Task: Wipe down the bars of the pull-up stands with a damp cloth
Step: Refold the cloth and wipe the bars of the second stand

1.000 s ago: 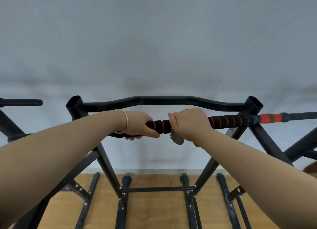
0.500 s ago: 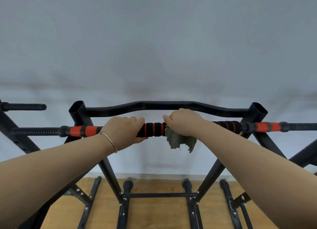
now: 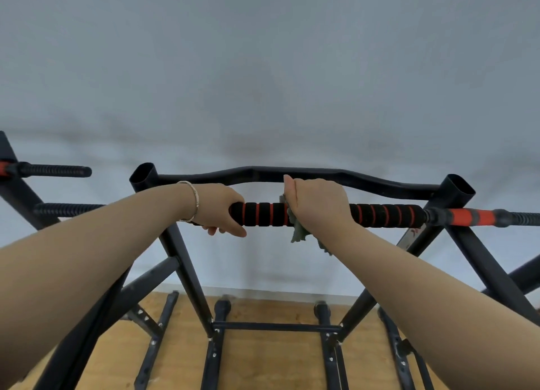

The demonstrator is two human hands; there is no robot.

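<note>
Pull-up bar (image 3: 263, 214) of the middle stand runs left to right across the centre of the view. It is a round rod sleeved in black foam ringed with thin red bands. Past the right upright (image 3: 447, 192) it turns to a smooth orange section (image 3: 464, 216), then to a ribbed black end.

The left hand (image 3: 222, 208) is wrapped around the foam, thumb underneath, with a thin metal bracelet (image 3: 194, 202) on the wrist. Just right of it, the right hand (image 3: 318, 205) clasps the bar through a grey-green cloth (image 3: 298, 231), whose crumpled, ragged edge hangs below the hand.

Behind both hands a bare black metal rear bar (image 3: 365, 179) with a shallow wavy bend joins the open-topped uprights. Slanting black legs drop to a bolted base crossbar (image 3: 277, 327) on a wooden floor (image 3: 263, 360). Another stand's ribbed handle (image 3: 55, 171) shows far left against a plain pale wall (image 3: 263, 68). The left forearm (image 3: 87, 258) and right forearm (image 3: 438, 296) cover much of the lower frame.
</note>
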